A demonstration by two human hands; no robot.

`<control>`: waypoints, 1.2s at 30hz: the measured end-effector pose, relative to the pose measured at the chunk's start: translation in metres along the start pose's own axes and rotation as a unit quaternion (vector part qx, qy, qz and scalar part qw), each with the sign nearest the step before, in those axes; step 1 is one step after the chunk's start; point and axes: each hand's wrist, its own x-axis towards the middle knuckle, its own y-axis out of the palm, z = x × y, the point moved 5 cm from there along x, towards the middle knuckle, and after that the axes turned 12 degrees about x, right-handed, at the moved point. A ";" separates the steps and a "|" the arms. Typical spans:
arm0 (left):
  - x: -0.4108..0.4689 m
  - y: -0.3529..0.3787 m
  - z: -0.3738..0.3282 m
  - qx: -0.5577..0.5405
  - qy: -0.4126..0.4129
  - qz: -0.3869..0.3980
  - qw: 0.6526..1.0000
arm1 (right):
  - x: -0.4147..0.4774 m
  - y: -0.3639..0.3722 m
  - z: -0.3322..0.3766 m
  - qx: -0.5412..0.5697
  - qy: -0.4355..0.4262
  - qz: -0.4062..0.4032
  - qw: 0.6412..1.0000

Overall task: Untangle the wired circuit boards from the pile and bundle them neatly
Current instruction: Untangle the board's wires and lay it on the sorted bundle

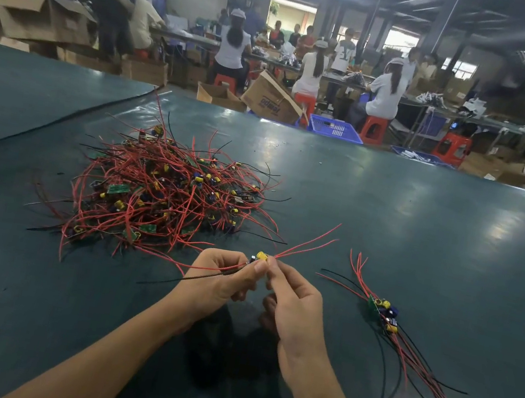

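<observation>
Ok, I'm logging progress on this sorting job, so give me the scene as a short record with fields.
surface: dark green mat
unsorted: tangled pile of red- and black-wired boards, left of centre
held: one wired board, pinched between left hand and right hand
sorted: small bundle lying right of the hands, no tie visible

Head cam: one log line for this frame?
step: untangle | left hand: pinches circuit board | right hand: pinches same board | pile: tangled, front-left | bundle: on table, right
</observation>
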 end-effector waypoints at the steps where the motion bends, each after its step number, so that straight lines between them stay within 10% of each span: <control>1: 0.000 0.000 0.001 -0.001 0.000 -0.001 1.000 | -0.001 0.000 0.001 0.000 0.000 -0.004 1.000; 22: -0.006 0.006 0.004 0.181 0.056 0.051 0.980 | 0.014 -0.054 0.037 0.208 -0.029 -0.180 0.961; 28: -0.008 0.002 0.002 0.258 0.087 0.028 0.962 | 0.016 -0.078 0.053 -0.129 -0.088 -0.182 0.971; 32: -0.011 -0.010 -0.013 0.387 0.166 -0.064 0.905 | 0.011 -0.080 0.056 -0.509 -0.088 -0.173 0.839; 36: -0.015 -0.034 -0.030 0.412 0.236 -0.204 0.856 | 0.006 -0.083 0.059 -0.556 -0.066 -0.223 0.798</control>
